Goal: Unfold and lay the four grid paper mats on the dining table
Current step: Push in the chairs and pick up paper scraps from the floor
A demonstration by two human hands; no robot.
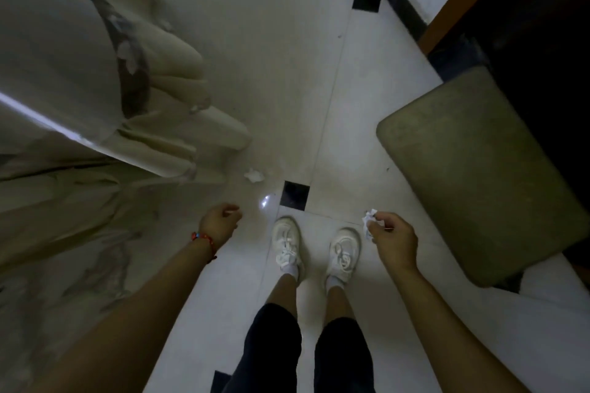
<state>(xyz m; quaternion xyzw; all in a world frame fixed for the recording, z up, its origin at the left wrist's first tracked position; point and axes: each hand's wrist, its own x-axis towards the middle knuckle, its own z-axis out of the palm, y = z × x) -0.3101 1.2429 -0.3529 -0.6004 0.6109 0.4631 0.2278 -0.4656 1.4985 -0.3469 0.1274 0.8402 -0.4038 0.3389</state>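
Note:
I look straight down at a white tiled floor. My right hand (393,239) pinches a small crumpled scrap of white paper (368,221) between its fingertips, above my right shoe. My left hand (220,221), with a red bracelet at the wrist, hangs loosely curled and holds nothing. A second crumpled white scrap (254,175) lies on the floor ahead of my left hand. At the left is the marble dining table (57,233). No grid paper mats are in view.
Beige upholstered chairs (166,80) stand against the table at the upper left. A grey-green cushioned stool (479,175) sits to my right. A dark wooden doorway (526,9) and black skirting run along the upper right. My white shoes (289,241) stand on the tiles.

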